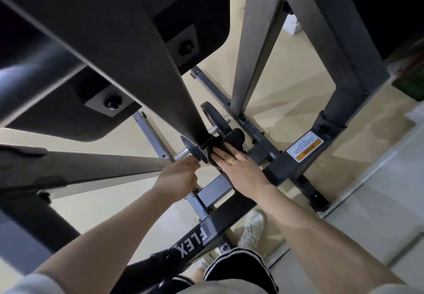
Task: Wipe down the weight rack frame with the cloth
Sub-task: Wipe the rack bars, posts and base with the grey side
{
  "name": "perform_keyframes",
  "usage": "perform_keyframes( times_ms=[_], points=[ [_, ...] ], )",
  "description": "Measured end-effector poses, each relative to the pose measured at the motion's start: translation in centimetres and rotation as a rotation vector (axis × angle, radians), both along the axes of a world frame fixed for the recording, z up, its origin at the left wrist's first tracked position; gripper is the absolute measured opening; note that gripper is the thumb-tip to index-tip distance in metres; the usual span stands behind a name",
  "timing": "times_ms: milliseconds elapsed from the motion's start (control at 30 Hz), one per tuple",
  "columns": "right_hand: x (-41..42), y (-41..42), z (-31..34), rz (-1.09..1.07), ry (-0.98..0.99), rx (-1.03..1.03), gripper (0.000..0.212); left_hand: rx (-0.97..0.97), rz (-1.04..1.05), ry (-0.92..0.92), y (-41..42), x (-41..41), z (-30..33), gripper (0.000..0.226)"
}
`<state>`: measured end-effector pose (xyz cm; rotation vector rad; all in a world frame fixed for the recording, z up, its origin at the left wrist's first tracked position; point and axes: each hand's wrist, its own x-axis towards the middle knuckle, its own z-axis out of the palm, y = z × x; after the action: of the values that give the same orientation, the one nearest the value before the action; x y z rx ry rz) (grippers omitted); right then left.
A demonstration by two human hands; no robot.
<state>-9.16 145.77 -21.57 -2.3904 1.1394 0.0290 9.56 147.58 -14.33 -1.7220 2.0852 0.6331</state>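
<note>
The dark grey weight rack frame [298,165] fills the view, with upright posts, slanted beams and a base bar marked FLEX. A black cloth [231,141] lies bunched against the foot of a slanted beam, low in the middle. My right hand [241,167] presses flat on the cloth with straight fingers. My left hand [177,179] is just left of it, fingers curled around the edge of a small black weight plate [192,148] on a chrome peg [182,153]. What lies under the cloth is hidden.
A second weight plate [213,117] sits on another peg behind the cloth. Black pads [114,41] loom overhead at the left. An orange warning label [305,146] is on the right base. My shoe [253,228] stands on beige floor beside the base bar.
</note>
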Motion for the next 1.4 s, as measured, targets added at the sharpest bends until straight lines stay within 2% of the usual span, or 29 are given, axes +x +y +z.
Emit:
perform_keyframes(
  times_ms=[100,167,267,333,433,533,633,700,833,933,1100,1200,1300,1400],
  points=[
    [-3.0,2.7,-0.2,0.032,0.030,0.058,0.072,-0.042,-0.037,0.075,0.2,-1.2,-0.5,0.046],
    [-5.4,3.5,0.2,0.063,0.066,0.116,0.070,-0.043,-0.092,0.096,0.3,-2.1,-0.9,0.054],
    [-7.7,1.3,1.5,0.061,0.185,0.019,0.061,0.038,-0.217,0.045,0.2,-3.6,-1.7,0.065],
    [-9.0,-2.0,1.4,-0.015,0.320,-0.085,0.049,0.075,-0.258,0.004,0.0,-4.5,-2.1,0.069],
    [-11.5,-6.0,1.0,-0.215,0.451,-0.090,0.033,0.108,-0.260,-0.049,-0.3,-5.3,-2.5,0.070],
    [-11.5,-4.8,0.0,-0.271,0.355,-0.154,0.037,0.152,-0.258,-0.083,-0.3,-5.4,-2.4,0.072],
    [-9.8,-1.3,-0.6,-0.110,0.242,-0.118,0.044,0.172,-0.247,-0.072,-0.4,-5.4,-2.4,0.074],
    [-10.4,-2.4,-0.3,-0.073,0.212,-0.124,0.047,0.181,-0.244,-0.068,-0.5,-5.4,-2.5,0.073],
    [-12.6,-6.3,0.5,-0.257,0.432,-0.078,0.038,0.205,-0.234,-0.079,-0.8,-5.2,-2.7,0.073],
    [-10.7,-4.1,0.5,-0.342,0.394,-0.065,0.042,0.215,-0.275,-0.099,-0.9,-5.1,-2.9,0.076],
    [-5.0,2.1,0.5,-0.325,0.165,0.022,0.059,0.214,-0.393,-0.176,-2.0,-4.9,-0.7,0.069],
    [-2.7,4.5,1.2,-0.446,0.189,0.064,0.063,0.180,-0.447,-0.230,-2.0,-4.0,1.6,0.063],
    [-1.6,6.0,1.9,-0.562,0.185,0.049,0.061,0.230,-0.488,-0.205,-1.2,-2.6,4.2,0.055],
    [0.3,8.0,2.3,-0.660,0.164,-0.026,0.059,0.235,-0.499,-0.183,0.4,-1.2,7.0,0.066]
  ],
)
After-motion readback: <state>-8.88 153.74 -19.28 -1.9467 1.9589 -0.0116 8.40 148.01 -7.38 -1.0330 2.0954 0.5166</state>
